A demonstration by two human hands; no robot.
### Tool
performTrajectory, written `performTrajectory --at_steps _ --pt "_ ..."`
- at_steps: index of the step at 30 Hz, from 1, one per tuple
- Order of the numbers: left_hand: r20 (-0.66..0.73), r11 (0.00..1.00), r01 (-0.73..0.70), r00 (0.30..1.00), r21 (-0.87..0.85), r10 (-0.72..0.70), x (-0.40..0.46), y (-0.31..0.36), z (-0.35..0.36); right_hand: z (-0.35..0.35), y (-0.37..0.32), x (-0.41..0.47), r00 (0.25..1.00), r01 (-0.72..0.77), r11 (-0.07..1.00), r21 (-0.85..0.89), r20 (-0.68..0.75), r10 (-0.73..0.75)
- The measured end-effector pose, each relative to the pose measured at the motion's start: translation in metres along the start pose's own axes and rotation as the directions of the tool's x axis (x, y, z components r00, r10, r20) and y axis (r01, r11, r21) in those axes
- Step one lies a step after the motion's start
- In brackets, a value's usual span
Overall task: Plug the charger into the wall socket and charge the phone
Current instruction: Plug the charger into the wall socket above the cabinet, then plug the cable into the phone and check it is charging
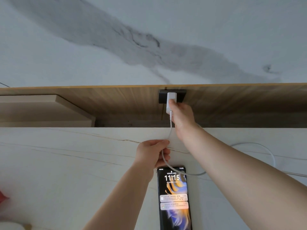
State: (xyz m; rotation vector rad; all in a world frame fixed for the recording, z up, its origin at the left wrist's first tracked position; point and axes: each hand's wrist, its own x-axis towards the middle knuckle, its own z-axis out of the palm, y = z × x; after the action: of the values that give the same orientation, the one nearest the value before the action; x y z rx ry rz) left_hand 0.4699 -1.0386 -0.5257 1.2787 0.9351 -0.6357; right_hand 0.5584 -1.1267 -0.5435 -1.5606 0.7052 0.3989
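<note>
A white charger (171, 98) sits against the black wall socket (162, 97) in the wooden recess. My right hand (181, 117) grips the charger from the right and below. A white cable (169, 133) drops from the charger's underside, passes through my left hand (152, 154), which is closed on it, then loops across the top of the phone (174, 198) and off to the right. The phone lies face up on the pale counter (66, 163) with its screen lit, showing 11:15. Whether the cable's far end is in the phone is hidden.
A marbled grey-white wall panel (149, 39) rises above the wooden recess (116, 103). A beige block shelf (41, 108) fills the recess at left. More cable (265, 150) curls on the counter at right. Something red (3, 196) shows at the left edge.
</note>
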Motion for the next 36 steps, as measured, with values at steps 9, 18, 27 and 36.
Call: performTrajectory --at_steps 9,18,27,36 --pt "0.047 1.000 -0.003 0.999 -0.011 0.003 0.002 0.002 -0.008 0.003 -0.005 0.002 0.992 0.072 0.996 -0.055 -0.097 -0.077" --pt "0.034 0.999 0.009 0.999 -0.031 -0.008 -0.004 0.002 -0.004 -0.017 -0.013 -0.002 0.996 0.059 0.986 -0.159 0.081 -0.046" --pt "0.140 0.916 0.144 0.985 -0.375 -0.098 -0.051 0.001 0.018 -0.106 0.025 -0.050 0.890 0.329 0.265 -0.906 0.204 -0.407" --pt "0.294 0.839 0.161 0.956 -0.519 -0.002 -0.103 -0.007 0.023 -0.145 0.049 -0.105 0.993 0.115 0.758 -0.642 0.075 -0.087"
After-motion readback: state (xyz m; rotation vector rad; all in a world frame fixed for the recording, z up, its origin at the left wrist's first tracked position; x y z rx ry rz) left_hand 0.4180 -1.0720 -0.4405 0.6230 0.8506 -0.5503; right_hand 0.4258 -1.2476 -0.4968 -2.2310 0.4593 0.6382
